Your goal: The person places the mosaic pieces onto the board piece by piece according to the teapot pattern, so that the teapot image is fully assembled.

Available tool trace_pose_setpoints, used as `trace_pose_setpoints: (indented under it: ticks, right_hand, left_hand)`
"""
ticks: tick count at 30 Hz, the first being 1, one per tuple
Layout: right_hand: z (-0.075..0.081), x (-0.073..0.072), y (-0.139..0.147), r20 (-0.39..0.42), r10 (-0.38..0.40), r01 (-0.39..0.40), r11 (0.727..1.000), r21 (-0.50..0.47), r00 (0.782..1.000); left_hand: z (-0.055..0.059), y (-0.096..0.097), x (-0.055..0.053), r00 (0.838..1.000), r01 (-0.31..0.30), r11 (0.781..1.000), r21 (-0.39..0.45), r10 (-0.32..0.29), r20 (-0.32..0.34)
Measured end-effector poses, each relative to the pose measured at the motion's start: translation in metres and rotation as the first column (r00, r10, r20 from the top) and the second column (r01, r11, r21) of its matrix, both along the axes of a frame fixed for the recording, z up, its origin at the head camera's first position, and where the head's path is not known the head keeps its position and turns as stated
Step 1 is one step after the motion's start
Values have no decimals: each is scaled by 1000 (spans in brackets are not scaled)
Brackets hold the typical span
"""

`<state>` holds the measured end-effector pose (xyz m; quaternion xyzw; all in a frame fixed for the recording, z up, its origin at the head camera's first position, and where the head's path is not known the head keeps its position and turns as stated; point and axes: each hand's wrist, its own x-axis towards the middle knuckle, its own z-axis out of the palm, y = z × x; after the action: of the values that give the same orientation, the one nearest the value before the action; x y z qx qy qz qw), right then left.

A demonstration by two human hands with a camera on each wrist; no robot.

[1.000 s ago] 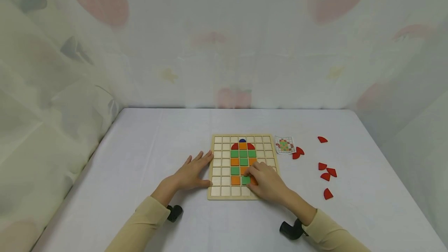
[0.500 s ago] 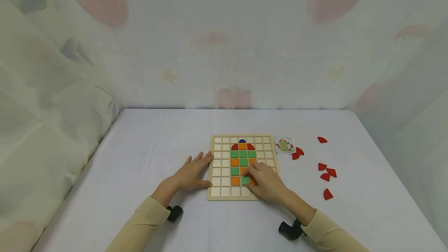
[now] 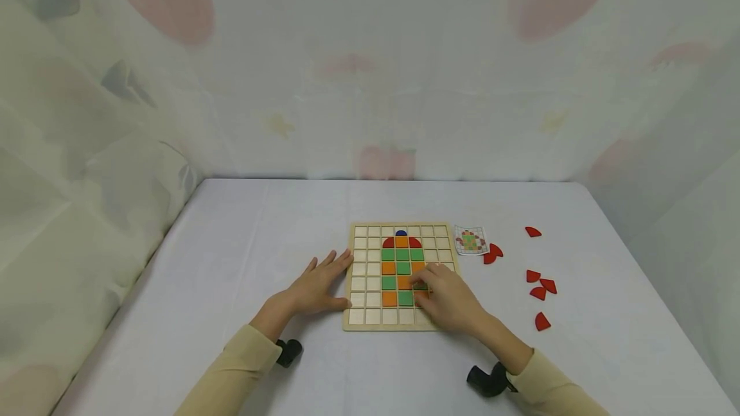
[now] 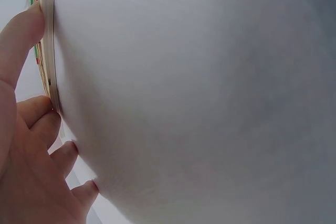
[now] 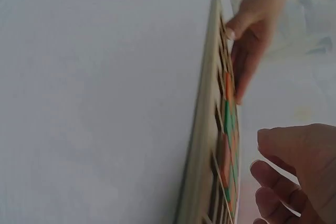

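Observation:
A wooden grid board (image 3: pixel 372 316) lies on the table, its middle columns filled with orange tiles (image 3: pixel 390 299) and green tiles (image 3: pixel 406 298). A small blue piece (image 3: pixel 401 233) tops the pattern, above red rounded pieces (image 3: pixel 388 243) on either side. My left hand (image 3: pixel 318 287) is spread at the board's left edge, with thumb and fingertips touching it. Over the board's lower right my right hand (image 3: pixel 448 300) hovers, fingers loosely bent. In the right wrist view its thumb (image 5: pixel 278 142) and fingers stand apart with nothing between them. The hand hides several cells beneath it.
A printed pattern card (image 3: pixel 471 241) lies at the board's upper right, next to red quarter-circle pieces (image 3: pixel 493 253). Farther right, several more red pieces (image 3: pixel 541 321) are scattered on the white tablecloth (image 3: pixel 277 223). A patterned cloth wall (image 3: pixel 370 101) stands behind the table.
My right hand has shifted slightly right from the lower tiles, uncovering more of the orange and green ones. The left hand has stayed at the board's edge.

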<state>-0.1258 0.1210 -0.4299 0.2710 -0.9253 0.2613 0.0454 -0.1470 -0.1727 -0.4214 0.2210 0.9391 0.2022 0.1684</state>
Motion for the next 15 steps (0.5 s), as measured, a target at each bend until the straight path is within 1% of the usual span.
trace_pose_setpoints:
  ticks: [2,6,10,15]
  right_hand:
    - [2,-1,8,20,-28,29,999,-36,999]
    - [6,-5,26,32,-94,97,990,-99,995]
    - [10,-10,43,1,-143,142,979,-144,990]
    - [11,-18,64,-42,-201,193,970,-147,979]
  left_hand:
    - [0,1,0,1000,1,1000,5,-1,0]
    - [0,1,0,1000,1,1000,5,-1,-5]
    - [-1,2,0,1000,-1,1000,6,1,-7]
    - [-1,2,-1,1000,0,1000,9,0,-6]
